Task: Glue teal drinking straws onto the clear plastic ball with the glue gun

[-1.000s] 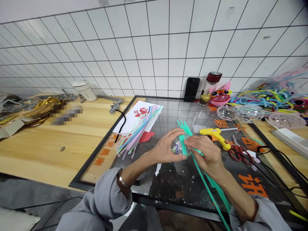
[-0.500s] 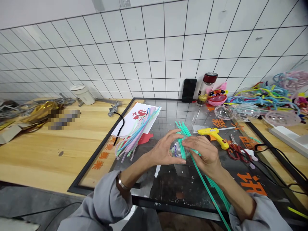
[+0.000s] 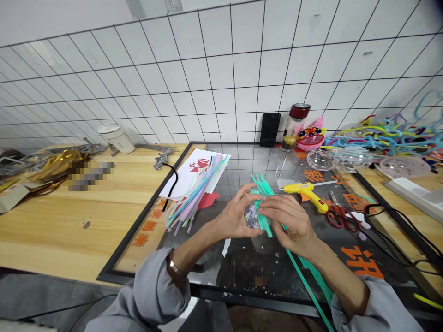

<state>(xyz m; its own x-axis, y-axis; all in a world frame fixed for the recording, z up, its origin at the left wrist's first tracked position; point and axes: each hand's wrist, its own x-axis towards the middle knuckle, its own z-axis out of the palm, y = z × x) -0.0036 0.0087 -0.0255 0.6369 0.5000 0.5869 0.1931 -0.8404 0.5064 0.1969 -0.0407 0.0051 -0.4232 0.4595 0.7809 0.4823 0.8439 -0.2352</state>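
My left hand (image 3: 237,214) and my right hand (image 3: 289,219) meet over a dark glass panel (image 3: 242,258). Between them they grip a small clear plastic ball (image 3: 252,216) with coloured bits inside. Green pipe cleaners (image 3: 265,191) lie across the ball under my right fingers, and their long ends run down past my right forearm. Both hands have their fingers curled around the ball.
A bundle of pastel pipe cleaners (image 3: 197,191) lies on white paper (image 3: 194,173) to the left. A yellow glue gun (image 3: 306,191), red scissors (image 3: 341,216) and black cables (image 3: 398,230) lie to the right. A phone (image 3: 270,129), a jar (image 3: 292,124) and craft pieces (image 3: 380,138) line the tiled wall.
The hands have stayed together on the ball, with the right fingers shifting slightly over the green pipe cleaners. The camera view has turned a little.
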